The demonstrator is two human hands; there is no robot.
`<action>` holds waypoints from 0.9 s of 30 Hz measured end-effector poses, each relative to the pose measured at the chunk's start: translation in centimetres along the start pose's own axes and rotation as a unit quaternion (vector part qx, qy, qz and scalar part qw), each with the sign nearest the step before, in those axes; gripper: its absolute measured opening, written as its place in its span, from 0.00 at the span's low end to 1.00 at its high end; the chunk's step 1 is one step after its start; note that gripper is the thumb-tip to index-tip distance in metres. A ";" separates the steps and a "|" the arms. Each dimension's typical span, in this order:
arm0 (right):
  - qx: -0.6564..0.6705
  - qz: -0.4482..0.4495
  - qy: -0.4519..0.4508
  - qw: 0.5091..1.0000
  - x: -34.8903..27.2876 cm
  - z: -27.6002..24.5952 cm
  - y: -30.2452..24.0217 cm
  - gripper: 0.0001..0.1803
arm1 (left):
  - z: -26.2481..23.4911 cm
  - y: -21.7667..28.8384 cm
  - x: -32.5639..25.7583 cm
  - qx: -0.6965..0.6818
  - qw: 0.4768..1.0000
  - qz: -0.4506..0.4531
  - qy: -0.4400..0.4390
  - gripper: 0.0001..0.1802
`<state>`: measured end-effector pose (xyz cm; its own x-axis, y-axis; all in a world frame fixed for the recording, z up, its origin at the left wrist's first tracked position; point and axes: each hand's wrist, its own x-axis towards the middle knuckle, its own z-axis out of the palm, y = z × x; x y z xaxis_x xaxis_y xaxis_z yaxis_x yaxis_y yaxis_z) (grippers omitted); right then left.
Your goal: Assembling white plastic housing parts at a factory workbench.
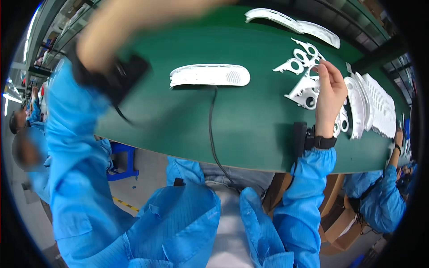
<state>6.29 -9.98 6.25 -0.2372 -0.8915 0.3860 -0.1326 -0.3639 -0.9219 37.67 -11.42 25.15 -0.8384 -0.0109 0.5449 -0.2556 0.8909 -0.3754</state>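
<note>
My left hand [143, 15] is raised across the upper left, smeared by motion, its fingers not readable. Below it on the table lies a long white plastic housing [210, 75] with a rounded right end and a patch of small holes. To the right, my right hand [331, 91] has its fingers bent and thumb against them at the edge of a white plastic bracket [306, 91] with round openings. Several similar ringed brackets [300, 58] lie in a loose heap around those fingertips, and the hand partly hides them.
Two curved white shells [290, 22] rest at the table's far edge. White covers [357, 105] and a slotted white panel [380, 105] stand at the right. A black cable [211, 125] crosses the green table [178, 129]. Other people sit at both sides; cardboard boxes [342, 223] stand below right.
</note>
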 end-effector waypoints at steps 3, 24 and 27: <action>0.007 0.088 -0.072 0.994 -2.7 4.3 -0.9 0.11 | 4.7 8.3 -6.2 -0.126 0.947 -0.294 -0.042 0.17; -0.266 -0.249 -0.285 0.887 -7.4 10.6 0.5 0.09 | 12.6 11.5 -13.3 -0.066 0.924 -0.371 -0.072 0.07; -0.269 -0.240 -0.306 0.881 -8.0 11.5 0.7 0.10 | 12.3 11.6 -13.9 -0.097 0.907 -0.403 -0.075 0.07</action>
<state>19.18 -6.26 2.13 0.5119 -0.7088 0.4854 -0.5529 -0.7043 -0.4453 40.45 -6.49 4.01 -0.4772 -0.7427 0.4698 -0.7371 0.6294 0.2462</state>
